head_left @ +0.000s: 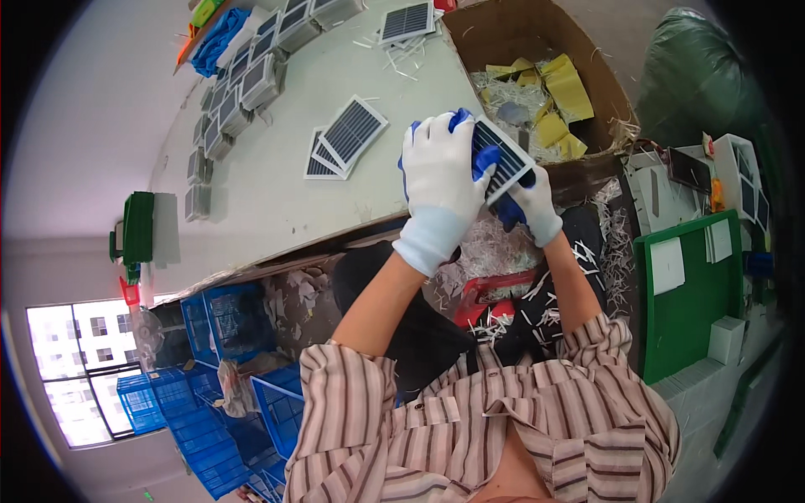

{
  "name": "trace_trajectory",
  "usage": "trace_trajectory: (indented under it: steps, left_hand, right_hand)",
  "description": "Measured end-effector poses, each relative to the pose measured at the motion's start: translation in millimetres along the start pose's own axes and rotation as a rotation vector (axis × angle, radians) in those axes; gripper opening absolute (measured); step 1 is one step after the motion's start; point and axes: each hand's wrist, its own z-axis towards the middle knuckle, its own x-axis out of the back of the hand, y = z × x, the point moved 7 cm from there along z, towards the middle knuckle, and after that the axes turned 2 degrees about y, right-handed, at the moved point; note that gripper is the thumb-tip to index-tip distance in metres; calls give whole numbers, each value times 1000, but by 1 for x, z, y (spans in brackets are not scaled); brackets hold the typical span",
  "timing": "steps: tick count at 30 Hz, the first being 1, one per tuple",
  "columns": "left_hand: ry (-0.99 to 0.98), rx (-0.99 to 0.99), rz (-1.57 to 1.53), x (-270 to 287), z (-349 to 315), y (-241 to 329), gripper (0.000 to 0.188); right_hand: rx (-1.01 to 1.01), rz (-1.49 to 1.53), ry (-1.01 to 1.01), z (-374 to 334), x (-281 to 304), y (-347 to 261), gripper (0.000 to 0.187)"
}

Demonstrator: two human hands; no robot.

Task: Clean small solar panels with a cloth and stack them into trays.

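Observation:
A small solar panel (505, 159) with dark cells and a white frame is tilted between my hands, above the near right edge of the table. My left hand (438, 172), in a white glove with a blue palm, is closed on its left side, thumb over the face. At the panel's lower right corner my right hand (535, 203), gloved alike, is curled with its fingers at the edge. Whether a small tool is also in it cannot be made out. Left of my hands, several like panels (355, 132) lie overlapping on the pale table (285, 197).
Stacks of panels (258, 82) line the table's far left side. A cardboard box (537, 25) with white strips and yellow pieces stands at the far right. White strips cover my lap around a red plastic thing (495, 293). A green tray (692, 310) is right; blue crates (197, 427) are left.

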Motion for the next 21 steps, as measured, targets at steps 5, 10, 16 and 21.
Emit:
trace_trajectory:
  steps: [5, 10, 16, 21]
  left_hand:
    - [34, -40, -97, -14, -6, 9, 42]
    - [27, -52, -94, -17, -6, 8, 41]
    - [67, 0, -87, -16, -6, 8, 41]
    - [6, -14, 0, -15, -1, 18, 39]
  right_hand:
    - [-87, -156, -179, 1, 4, -4, 14]
    - [-155, -107, -422, -54, -34, -32, 13]
    - [-64, -99, 153, -61, -5, -11, 39]
    - [-145, 643, 305, -4, -26, 44, 37]
